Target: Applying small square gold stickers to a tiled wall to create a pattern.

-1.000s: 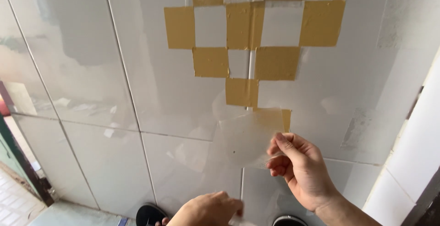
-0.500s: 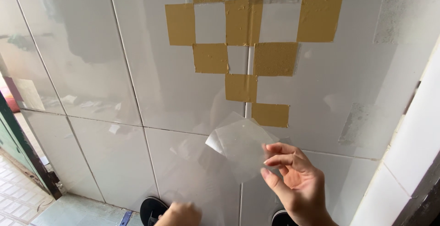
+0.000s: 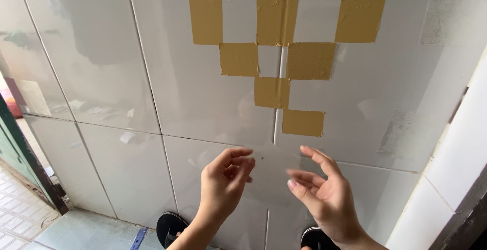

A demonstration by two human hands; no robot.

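My left hand [image 3: 223, 184] and my right hand [image 3: 324, 199] are raised side by side in front of a glossy grey tiled wall [image 3: 111, 67]. A thin clear piece of film [image 3: 271, 166] stretches between their fingertips and is hard to make out against the tile. My left thumb and fingers pinch its left edge, and my right fingers, blurred, hold its right edge. Above the hands, several brown tape squares [image 3: 272, 92] are stuck on the wall in a checker pattern. The lowest square [image 3: 303, 122] sits just above the film.
Two black sandals [image 3: 172, 227] show at the wall's foot below my hands. A dark green door frame [image 3: 23, 164] stands at the left, over a pale tiled floor [image 3: 76, 229]. A white pillar [image 3: 451, 179] juts out at the right.
My left hand has risen from the bottom edge and taken the film's left side. The film, held higher and tilted by the right hand alone, now spans both hands lower down.
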